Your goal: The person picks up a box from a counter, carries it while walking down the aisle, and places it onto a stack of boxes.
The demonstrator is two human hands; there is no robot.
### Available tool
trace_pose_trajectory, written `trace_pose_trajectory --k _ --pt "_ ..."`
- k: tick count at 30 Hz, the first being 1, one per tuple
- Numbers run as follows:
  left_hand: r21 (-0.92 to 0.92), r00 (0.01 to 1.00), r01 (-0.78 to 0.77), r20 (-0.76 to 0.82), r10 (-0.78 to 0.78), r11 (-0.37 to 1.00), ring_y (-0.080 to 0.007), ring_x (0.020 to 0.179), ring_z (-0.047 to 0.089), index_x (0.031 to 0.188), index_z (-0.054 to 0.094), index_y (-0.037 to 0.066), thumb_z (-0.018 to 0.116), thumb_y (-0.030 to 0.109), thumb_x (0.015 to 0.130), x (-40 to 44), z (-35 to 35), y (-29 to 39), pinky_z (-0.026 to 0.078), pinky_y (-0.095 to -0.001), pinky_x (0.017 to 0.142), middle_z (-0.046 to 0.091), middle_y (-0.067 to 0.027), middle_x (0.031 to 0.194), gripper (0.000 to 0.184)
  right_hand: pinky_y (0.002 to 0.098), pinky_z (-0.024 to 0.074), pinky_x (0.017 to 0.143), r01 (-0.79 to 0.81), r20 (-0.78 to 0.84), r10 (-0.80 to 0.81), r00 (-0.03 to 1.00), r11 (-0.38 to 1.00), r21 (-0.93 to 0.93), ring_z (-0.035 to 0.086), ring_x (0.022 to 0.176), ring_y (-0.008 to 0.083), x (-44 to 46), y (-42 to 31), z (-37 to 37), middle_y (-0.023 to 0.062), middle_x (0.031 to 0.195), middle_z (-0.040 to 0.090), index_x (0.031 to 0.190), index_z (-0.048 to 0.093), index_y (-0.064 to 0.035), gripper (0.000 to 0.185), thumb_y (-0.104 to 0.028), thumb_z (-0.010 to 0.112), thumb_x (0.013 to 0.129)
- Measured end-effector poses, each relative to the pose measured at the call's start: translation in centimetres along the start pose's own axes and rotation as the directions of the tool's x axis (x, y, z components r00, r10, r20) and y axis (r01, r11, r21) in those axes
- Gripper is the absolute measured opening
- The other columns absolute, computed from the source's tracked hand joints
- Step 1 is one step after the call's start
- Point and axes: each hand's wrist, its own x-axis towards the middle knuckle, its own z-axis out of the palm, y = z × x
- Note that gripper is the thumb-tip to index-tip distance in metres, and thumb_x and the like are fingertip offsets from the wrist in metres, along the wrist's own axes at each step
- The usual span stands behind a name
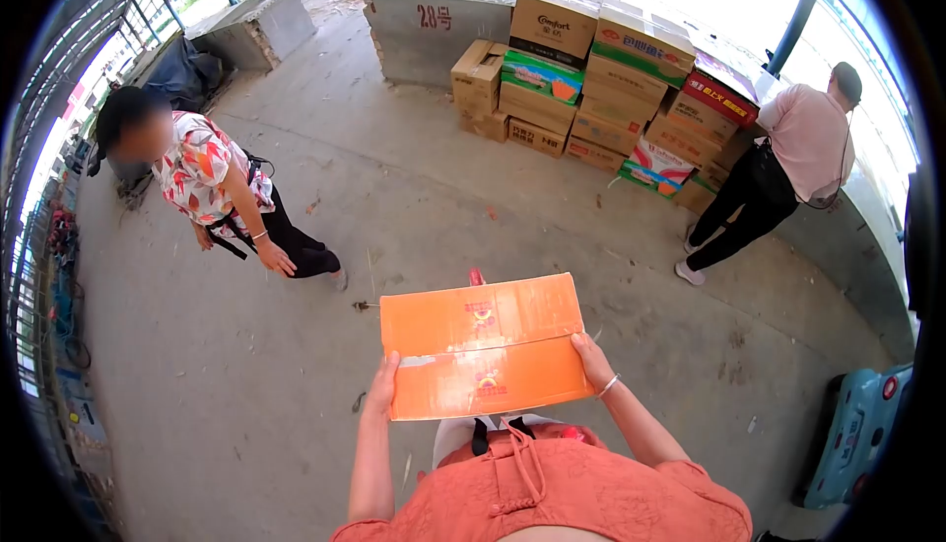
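An orange cardboard box [485, 347] is held level in front of my body, between my two hands. My left hand [382, 384] presses against its left side, with the thumb near the top edge. On the opposite side, my right hand [591, 360] grips the right edge, the thumb showing beside the top face. The box's top flaps meet along a seam across the middle, with a pale scuffed strip at the left. Its underside and most of my fingers are hidden.
Stacked cartons [616, 89] stand by a concrete block [434, 34] ahead. One person [212, 172] stands at the left, another [803, 148] beside the cartons at the right. A blue case-like object [855, 434] is at the lower right on the concrete floor [246, 374].
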Motion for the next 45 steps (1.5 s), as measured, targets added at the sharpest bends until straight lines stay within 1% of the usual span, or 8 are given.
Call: trace_pose_trajectory --k 5,7,16,19,32,35,38,45 --pt "-0.008 0.999 -0.021 0.025 0.021 1.000 -0.0203 0.125 0.053 0.147 0.037 0.003 0.047 0.044 0.104 6.2 -0.9 5.3 0.045 -0.0353 0.104 0.052 -0.0102 0.139 0.060 0.0311 0.0463 0.099 0.023 -0.035 -0.027 0.999 0.995 -0.099 0.058 0.111 0.0144 6.5 -2.6 2.9 0.0080 0.124 0.060 0.131 0.052 0.0006 0.047 -0.037 0.048 0.104" --pt "-0.015 0.997 -0.077 0.030 0.077 0.997 -0.0207 0.119 0.059 0.145 0.041 0.005 0.045 0.042 0.105 9.9 -1.3 7.6 0.050 -0.0352 0.099 0.057 -0.0105 0.135 0.055 0.0313 0.0462 0.099 0.018 -0.053 -0.023 0.998 0.996 -0.088 0.058 0.111 0.0146 9.7 -3.1 3.9 0.0081 0.125 0.060 0.131 0.052 0.0008 0.047 -0.037 0.048 0.103" --pt "0.005 0.989 -0.104 0.105 0.103 0.995 -0.0196 0.116 0.060 0.143 0.042 0.005 0.045 0.043 0.105 21.1 -5.6 19.9 0.051 -0.0348 0.097 0.058 -0.0098 0.130 0.054 0.0309 0.0482 0.096 0.109 -0.033 -0.109 0.993 0.994 0.003 0.059 0.110 0.0151 20.7 -10.2 13.4 0.0084 0.123 0.060 0.131 0.052 0.0008 0.046 -0.036 0.048 0.103" --pt "-0.016 0.997 -0.035 0.072 0.036 0.999 -0.0206 0.117 0.060 0.144 0.040 0.005 0.046 0.042 0.105 23.8 -7.1 22.8 0.052 -0.0360 0.097 0.058 -0.0107 0.131 0.054 0.0312 0.0484 0.096 0.108 -0.066 -0.110 0.992 0.994 -0.025 0.060 0.109 0.0152 23.3 -10.8 15.8 0.0083 0.123 0.060 0.131 0.051 0.0008 0.045 -0.035 0.048 0.103" --pt "-0.031 0.996 -0.030 0.088 0.032 0.999 -0.0186 0.120 0.055 0.142 0.039 0.002 0.049 0.042 0.104 35.4 -11.7 29.1 0.048 -0.0337 0.099 0.055 -0.0096 0.131 0.056 0.0312 0.0465 0.100 0.036 -0.091 -0.044 0.995 0.996 -0.087 0.058 0.115 0.0144 36.1 -13.3 21.6 0.0085 0.128 0.060 0.137 0.048 0.0014 0.045 -0.029 0.047 0.104" --pt "-0.043 0.997 -0.036 0.069 0.039 0.998 -0.0202 0.118 0.057 0.142 0.042 0.002 0.045 0.041 0.105 39.6 -12.8 31.0 0.049 -0.0350 0.099 0.057 -0.0110 0.131 0.053 0.0308 0.0476 0.097 0.081 -0.067 -0.085 0.994 0.995 -0.056 0.059 0.110 0.0145 41.1 -14.0 22.9 0.0080 0.125 0.061 0.132 0.053 -0.0008 0.046 -0.037 0.048 0.104" --pt "-0.055 0.997 -0.063 0.035 0.065 0.997 -0.0240 0.116 0.062 0.140 0.046 0.000 0.041 0.043 0.106 44.9 -14.1 32.6 0.051 -0.0376 0.098 0.061 -0.0148 0.129 0.054 0.0310 0.0421 0.105 0.046 -0.030 -0.047 0.998 0.999 -0.018 0.053 0.121 0.0138 47.0 -16.0 24.0 0.0082 0.135 0.056 0.142 0.045 0.0010 0.047 -0.028 0.048 0.104" --pt "-0.033 0.999 -0.047 -0.008 0.047 0.998 -0.0253 0.117 0.062 0.140 0.046 0.000 0.040 0.047 0.106 53.5 -11.4 42.0 0.051 -0.0382 0.100 0.061 -0.0155 0.130 0.059 0.0305 0.0362 0.110 0.123 0.055 -0.122 0.991 0.992 -0.015 0.048 0.128 0.0153 60.9 -20.6 25.2 0.0069 0.141 0.053 0.148 0.039 0.0006 0.053 -0.027 0.048 0.104"
